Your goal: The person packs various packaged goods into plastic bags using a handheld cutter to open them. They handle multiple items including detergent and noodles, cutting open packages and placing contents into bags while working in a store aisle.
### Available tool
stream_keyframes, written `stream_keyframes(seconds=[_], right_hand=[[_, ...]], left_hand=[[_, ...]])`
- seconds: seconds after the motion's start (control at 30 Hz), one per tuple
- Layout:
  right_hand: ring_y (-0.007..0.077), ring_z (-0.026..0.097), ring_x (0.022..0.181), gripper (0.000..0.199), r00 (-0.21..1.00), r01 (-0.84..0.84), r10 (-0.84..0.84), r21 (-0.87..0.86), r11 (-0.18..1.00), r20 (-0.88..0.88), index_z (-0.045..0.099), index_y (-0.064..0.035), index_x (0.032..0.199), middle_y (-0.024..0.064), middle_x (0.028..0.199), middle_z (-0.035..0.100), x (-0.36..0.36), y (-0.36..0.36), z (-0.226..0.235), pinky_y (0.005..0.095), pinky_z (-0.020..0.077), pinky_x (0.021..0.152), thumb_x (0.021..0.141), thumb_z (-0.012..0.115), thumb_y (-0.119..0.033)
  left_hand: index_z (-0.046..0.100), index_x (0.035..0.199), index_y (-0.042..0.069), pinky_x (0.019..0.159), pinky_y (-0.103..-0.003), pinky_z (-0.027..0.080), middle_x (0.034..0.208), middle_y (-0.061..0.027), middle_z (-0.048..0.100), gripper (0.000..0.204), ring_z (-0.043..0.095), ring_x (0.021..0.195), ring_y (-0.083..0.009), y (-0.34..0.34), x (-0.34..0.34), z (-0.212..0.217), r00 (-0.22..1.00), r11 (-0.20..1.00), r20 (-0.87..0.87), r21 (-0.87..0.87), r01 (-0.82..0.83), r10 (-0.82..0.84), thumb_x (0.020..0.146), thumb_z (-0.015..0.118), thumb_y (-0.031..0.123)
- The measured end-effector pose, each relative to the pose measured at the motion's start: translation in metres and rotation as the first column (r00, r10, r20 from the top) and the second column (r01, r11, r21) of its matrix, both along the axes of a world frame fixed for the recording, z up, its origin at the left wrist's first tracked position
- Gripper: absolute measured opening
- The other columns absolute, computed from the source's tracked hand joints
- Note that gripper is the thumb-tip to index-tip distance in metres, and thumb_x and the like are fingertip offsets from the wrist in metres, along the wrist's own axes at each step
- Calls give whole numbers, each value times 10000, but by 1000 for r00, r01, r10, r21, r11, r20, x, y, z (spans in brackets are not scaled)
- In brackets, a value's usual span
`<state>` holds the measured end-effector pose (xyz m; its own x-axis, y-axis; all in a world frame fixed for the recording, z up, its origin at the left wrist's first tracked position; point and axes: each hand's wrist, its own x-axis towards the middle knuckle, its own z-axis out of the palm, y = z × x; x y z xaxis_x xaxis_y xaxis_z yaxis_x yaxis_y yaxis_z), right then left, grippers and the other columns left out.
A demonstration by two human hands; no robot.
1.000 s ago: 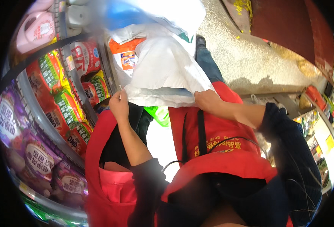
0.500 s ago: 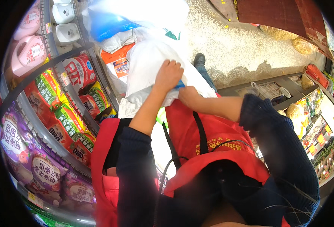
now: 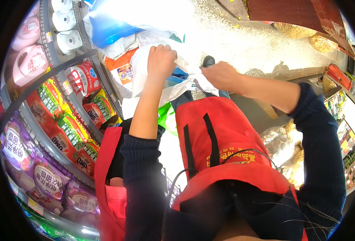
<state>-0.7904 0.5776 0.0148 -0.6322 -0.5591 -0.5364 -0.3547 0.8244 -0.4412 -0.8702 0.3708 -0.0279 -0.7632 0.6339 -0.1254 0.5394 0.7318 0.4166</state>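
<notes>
A crumpled white plastic bag [image 3: 176,92] lies toward eleven o'clock from the wearer's red apron [image 3: 225,132], its mouth running roughly nine-to-three between the hands. The right hand [image 3: 221,77], past three o'clock from the left hand [image 3: 162,60], pinches its stretched edge; the left, nearer the bulk, curls against it, grip hidden. Smooth blue material [image 3: 179,74] shows inside the mouth.

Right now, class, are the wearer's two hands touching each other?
No, the left hand and right hand are apart, with part of the white sack showing between them.
</notes>
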Motion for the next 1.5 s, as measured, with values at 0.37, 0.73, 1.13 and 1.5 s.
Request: stream_keyframes(seconds=[0.37, 0.73, 1.13, 1.5], right_hand=[[257, 616, 890, 239, 881, -449, 136, 709, 543, 453, 631, -88, 989, 98, 968, 643, 7, 130, -2, 355, 490, 711, 808, 481, -128], [294, 645, 677, 145, 985, 113, -116, -32, 993, -125, 632, -49, 782, 155, 748, 643, 2, -48, -64, 379, 514, 587, 763, 514, -130], [343, 628, 798, 208, 957, 134, -210, 341, 931, 199, 645, -8, 819, 183, 843, 644, -22, 51, 55, 411, 503, 665, 761, 456, -71], [331, 634, 771, 165, 912, 287, -341, 236, 928, 229, 553, 22, 863, 196, 789, 633, 44, 27, 41, 446, 499, 642, 766, 479, -90]], left_hand=[[658, 647, 105, 699, -378, 382, 702, -44, 579, 140, 531, 741, -240, -14, 6, -1, 954, 968, -167, 63, -243, 251, 667, 694, 239], [637, 612, 105, 701, -376, 374, 670, -39, 551, 138, 524, 742, -240, 3, 3, -14, 983, 986, -83, 6, -166, 165, 670, 697, 214], [575, 849, 49, 728, -389, 425, 819, -111, 567, 137, 549, 814, -306, 18, 86, 10, 947, 932, 90, 166, -321, 310, 725, 603, 99], [637, 632, 129, 713, -385, 415, 688, -81, 637, 86, 612, 673, -226, 16, 135, -27, 846, 815, 395, -309, 490, -359, 687, 577, 158]])
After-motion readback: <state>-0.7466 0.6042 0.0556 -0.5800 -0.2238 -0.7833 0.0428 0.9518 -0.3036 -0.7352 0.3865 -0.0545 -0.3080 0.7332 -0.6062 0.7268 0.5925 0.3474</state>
